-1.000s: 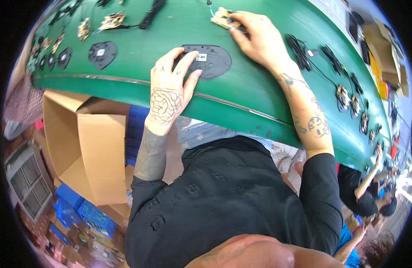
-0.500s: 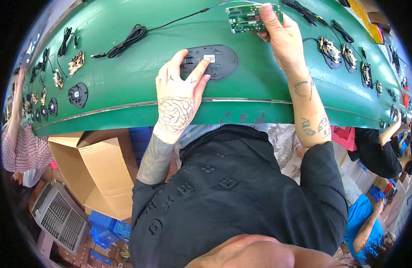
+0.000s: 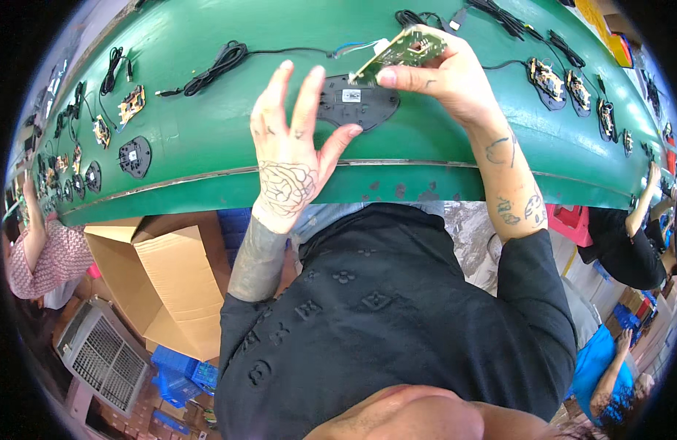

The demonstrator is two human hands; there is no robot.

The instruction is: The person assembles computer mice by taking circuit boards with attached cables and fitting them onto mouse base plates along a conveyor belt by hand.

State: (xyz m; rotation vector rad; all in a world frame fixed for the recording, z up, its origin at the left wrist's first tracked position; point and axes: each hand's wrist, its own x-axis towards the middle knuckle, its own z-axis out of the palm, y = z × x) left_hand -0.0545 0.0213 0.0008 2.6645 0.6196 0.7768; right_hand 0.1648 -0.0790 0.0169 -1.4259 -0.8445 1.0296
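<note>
A green circuit board is gripped between the thumb and fingers of my right hand, tilted above the far right side of a black plastic base plate. A white connector with thin coloured wires joins the board to a coiled black cable lying to the left. My left hand is open, fingers spread, at the left side of the base plate, holding nothing. A small pale square part sits in the plate. My left hand covers the plate's left end.
On the green belt, more base plates with boards lie to the right, with boards and a bare plate to the left. An opened cardboard box stands below the belt's near edge. Other people work at both sides.
My right hand has brought the circuit board nearer and tilted it over the plate. My left hand's fingers have lifted off the pale part and spread apart.
</note>
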